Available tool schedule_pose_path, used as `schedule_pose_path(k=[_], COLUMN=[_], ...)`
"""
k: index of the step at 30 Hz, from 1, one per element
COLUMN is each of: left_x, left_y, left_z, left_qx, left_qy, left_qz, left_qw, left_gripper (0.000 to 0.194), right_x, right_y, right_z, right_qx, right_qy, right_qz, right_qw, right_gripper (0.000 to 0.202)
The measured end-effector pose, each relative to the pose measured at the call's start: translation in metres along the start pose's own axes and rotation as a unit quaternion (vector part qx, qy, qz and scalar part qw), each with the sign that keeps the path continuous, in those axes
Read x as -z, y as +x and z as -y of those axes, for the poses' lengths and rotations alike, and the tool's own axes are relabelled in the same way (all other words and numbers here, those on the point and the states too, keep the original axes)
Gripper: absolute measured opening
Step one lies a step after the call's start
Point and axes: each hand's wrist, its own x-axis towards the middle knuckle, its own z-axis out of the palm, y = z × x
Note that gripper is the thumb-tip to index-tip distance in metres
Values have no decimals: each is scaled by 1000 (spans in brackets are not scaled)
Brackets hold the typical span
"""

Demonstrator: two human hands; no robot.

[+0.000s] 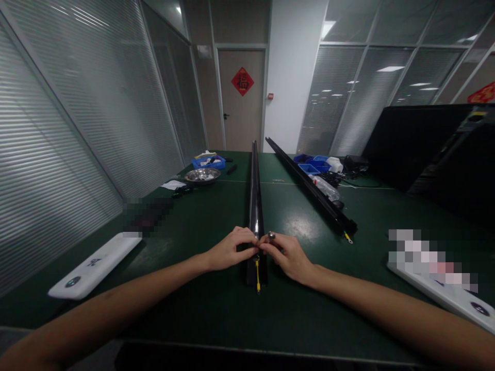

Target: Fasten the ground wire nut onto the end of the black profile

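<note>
A long black channel-shaped rail (254, 196) lies lengthwise on the green table, its near end in front of me. Over that end my left hand (234, 248) and my right hand (286, 255) meet, fingertips pinched together above the rail. Whatever sits between the fingertips is too small or hidden to name. A ring shows on the right hand. Just below the fingers, a yellow wire (258, 275) with a metal ring terminal hangs out of the rail's near end. A second black rail (309, 188) lies slanted to the right, with its own yellow wire (348, 237).
White flat devices (96, 265) lie at left and right (444, 293). A metal bowl (202, 176) and a blue tray (209, 163) stand at the far left. Blue bins (309, 169), a plastic bottle (327, 189) and cables lie behind the second rail. Large black panels (417, 144) stand at right.
</note>
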Motion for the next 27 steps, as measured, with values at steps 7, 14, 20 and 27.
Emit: schedule_pose_path(k=[7, 14, 20, 27], left_x=[-2, -1, -2, -1], left_y=[0, 0, -1, 0], left_z=[2, 0, 3, 0], left_qx=[-11, -17, -14, -7], left_qy=[-1, -5, 4, 6], left_qz=[-10, -8, -6, -2], left_qw=[1000, 1000, 1000, 1000], left_gripper=[23, 20, 21, 25], right_x=[0, 1, -1, 0], right_y=[0, 1, 0, 1], right_z=[-1, 1, 0, -1], right_qx=[13, 23, 17, 14], right_qy=[-4, -3, -4, -10], right_qz=[1, -4, -7, -5], right_qw=[1000, 1000, 1000, 1000], right_gripper=[21, 21, 21, 24])
